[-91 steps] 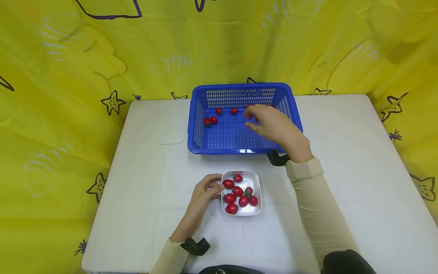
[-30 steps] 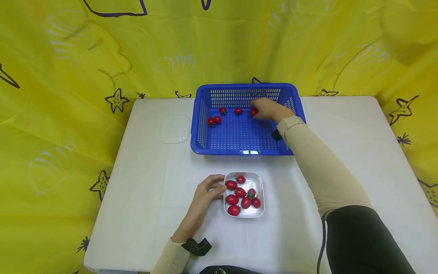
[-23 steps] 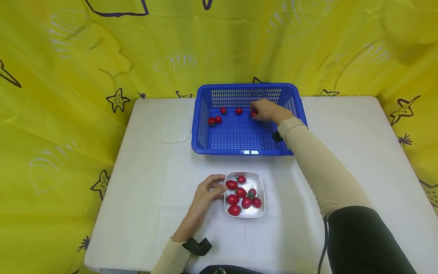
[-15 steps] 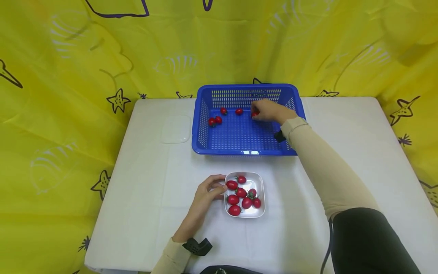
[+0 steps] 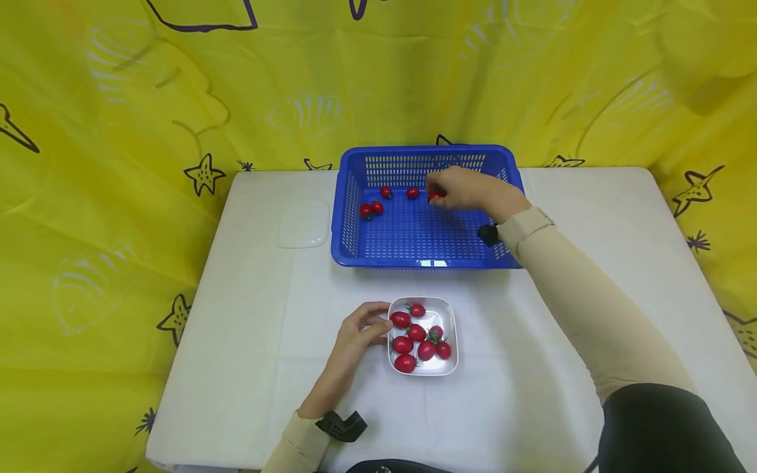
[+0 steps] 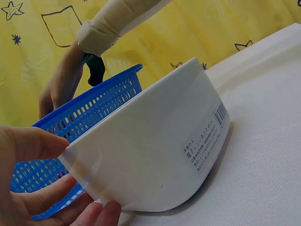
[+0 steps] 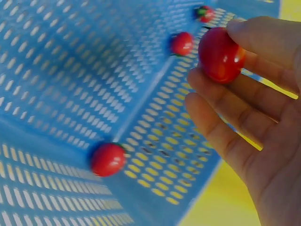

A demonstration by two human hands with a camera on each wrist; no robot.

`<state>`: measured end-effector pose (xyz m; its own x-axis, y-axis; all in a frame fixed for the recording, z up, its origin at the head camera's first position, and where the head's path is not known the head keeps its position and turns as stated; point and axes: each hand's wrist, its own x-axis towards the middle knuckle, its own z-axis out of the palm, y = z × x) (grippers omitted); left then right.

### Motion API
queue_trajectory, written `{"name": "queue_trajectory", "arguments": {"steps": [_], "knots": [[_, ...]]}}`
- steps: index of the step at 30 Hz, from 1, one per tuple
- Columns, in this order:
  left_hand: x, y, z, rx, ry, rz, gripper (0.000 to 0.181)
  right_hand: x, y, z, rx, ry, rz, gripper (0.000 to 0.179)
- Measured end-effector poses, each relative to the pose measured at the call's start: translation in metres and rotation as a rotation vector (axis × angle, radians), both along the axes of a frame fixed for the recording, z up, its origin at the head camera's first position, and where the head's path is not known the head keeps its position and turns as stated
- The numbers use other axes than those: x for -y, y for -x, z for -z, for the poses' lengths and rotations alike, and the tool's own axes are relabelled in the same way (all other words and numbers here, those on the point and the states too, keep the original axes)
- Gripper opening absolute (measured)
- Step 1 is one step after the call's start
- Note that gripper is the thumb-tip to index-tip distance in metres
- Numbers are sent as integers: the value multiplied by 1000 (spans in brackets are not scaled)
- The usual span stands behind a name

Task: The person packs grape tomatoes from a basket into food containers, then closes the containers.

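Lifts a tomato (image 7: 221,55), pinched in the right hand (image 5: 467,190), off the floor of the blue basket (image 5: 408,262) near the far edge of the bench (image 5: 591,236), leaving fewer lying, with left hand (image 5: 355,332) spread against container (image 6: 141,155).

White-covered tabletop (image 5: 236,328) holds blue perforated basket (image 5: 408,230) toward back, clear flat lid (image 5: 304,224) just left of it, square white container (image 5: 437,314) in front.
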<state>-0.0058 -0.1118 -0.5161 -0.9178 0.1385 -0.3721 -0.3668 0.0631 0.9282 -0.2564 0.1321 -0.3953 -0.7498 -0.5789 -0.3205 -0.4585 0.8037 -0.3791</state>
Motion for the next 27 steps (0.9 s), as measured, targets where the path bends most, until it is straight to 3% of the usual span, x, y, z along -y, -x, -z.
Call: {"name": "queue_trajectory", "arguments": {"steps": [8,18,27], "knots": [[0,-1,0,-3,-1,0,39,1,-22,-18,-79,55,-31,21],[0,-1,1,3,-1,0,39,6,-56,-34,-132,138,26,22],[0,0,1,1,-11,2,40,13,-91,-36,-163,190,90,28]]}}
